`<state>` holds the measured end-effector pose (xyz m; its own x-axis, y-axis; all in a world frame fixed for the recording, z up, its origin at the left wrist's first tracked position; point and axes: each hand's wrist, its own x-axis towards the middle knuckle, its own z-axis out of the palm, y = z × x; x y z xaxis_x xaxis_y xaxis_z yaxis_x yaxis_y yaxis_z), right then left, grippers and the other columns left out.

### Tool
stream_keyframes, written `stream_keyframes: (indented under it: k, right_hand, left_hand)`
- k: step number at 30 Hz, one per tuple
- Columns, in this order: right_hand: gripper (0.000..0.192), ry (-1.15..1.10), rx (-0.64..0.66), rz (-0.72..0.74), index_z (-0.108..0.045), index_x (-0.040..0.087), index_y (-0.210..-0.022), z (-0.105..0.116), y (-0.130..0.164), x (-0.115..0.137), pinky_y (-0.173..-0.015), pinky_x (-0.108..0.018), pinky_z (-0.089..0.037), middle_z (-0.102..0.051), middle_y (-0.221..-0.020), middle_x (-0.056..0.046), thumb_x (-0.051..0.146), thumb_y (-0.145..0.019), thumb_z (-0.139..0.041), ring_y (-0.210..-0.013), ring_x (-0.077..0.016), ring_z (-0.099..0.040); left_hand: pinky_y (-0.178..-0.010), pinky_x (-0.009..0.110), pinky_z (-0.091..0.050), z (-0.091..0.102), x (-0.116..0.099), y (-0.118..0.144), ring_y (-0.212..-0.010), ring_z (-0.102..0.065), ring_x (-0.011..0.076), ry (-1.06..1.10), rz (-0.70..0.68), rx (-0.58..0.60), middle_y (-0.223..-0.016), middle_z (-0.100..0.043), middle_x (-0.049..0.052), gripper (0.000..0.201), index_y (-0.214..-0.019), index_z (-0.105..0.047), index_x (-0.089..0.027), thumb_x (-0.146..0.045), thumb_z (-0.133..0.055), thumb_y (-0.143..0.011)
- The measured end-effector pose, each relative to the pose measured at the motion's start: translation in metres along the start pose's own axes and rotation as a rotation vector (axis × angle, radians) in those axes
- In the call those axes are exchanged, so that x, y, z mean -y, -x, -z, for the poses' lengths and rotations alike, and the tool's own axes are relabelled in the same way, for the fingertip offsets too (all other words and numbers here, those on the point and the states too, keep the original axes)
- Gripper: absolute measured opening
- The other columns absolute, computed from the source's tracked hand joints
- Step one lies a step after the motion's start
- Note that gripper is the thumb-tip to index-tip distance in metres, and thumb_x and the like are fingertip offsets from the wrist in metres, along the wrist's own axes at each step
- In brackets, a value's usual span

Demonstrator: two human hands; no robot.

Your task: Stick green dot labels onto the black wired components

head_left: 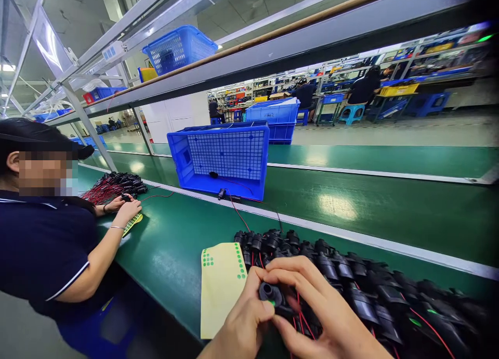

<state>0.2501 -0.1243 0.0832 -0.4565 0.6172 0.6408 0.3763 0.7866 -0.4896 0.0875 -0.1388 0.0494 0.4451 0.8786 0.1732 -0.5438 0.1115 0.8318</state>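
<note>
Both hands are down at the bottom edge of the view, working on one small black connector [272, 295] with a green dot on it. The left hand [244, 320] pinches it from the left with the thumb pressed by the dot, and the right hand [323, 309] wraps its fingers [296, 276] over the top, so both are closed on that same part. It sits just above the front edge of the green desk [167, 255], right against a big heap of identical black connectors [351, 281] with thin red wires running through them.

Just left of the hands lies a yellowish sticker sheet [220, 291] with green dots along its top corners. Further back a blue crate [224, 158] stands on the desk, a red wire trailing out in front of it. Off to the left a co-worker in a dark shirt has a hand [127, 210] on another sheet beside a second pile of wired parts [117, 184].
</note>
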Motion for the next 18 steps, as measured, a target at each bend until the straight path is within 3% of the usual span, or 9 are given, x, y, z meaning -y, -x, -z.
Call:
stream_keyframes:
  k: [7,13,18]
  right_hand:
    - [0.062,-0.445,0.188,-0.187,-0.057,0.041,-0.126,0.018,-0.004,-0.007,-0.095,-0.032,-0.056,-0.059,-0.123,0.000,0.000,-0.080,-0.054,-0.116,-0.0187,-0.062]
    - [0.058,-0.573,0.249,-0.228,-0.059,0.040,-0.127,0.019,-0.003,-0.012,-0.105,-0.036,-0.047,-0.058,-0.126,-0.001,0.003,-0.083,-0.058,-0.120,-0.0189,-0.058]
    - [0.048,-0.569,0.231,-0.250,-0.064,0.040,-0.118,0.028,-0.004,-0.012,-0.104,-0.034,-0.048,-0.062,-0.121,0.000,0.008,-0.082,-0.062,-0.119,-0.0194,-0.059]
  left_hand:
    - [-0.107,0.046,-0.035,0.009,-0.008,0.005,-0.124,-0.058,0.0316,-0.032,0.006,0.128,-0.126,-0.066,0.012,0.043,-0.124,-0.053,-0.020,-0.044,-0.062,-0.090]
    - [-0.114,0.055,-0.033,0.012,-0.014,0.009,-0.131,-0.056,0.0350,-0.146,0.041,0.157,-0.132,-0.064,0.014,0.048,-0.130,-0.051,-0.019,-0.046,-0.062,-0.092]
    - [-0.111,0.052,-0.040,0.010,-0.012,0.013,-0.127,-0.060,0.0329,-0.256,0.131,0.237,-0.134,-0.062,0.014,0.057,-0.138,-0.044,-0.023,-0.055,-0.061,-0.094]
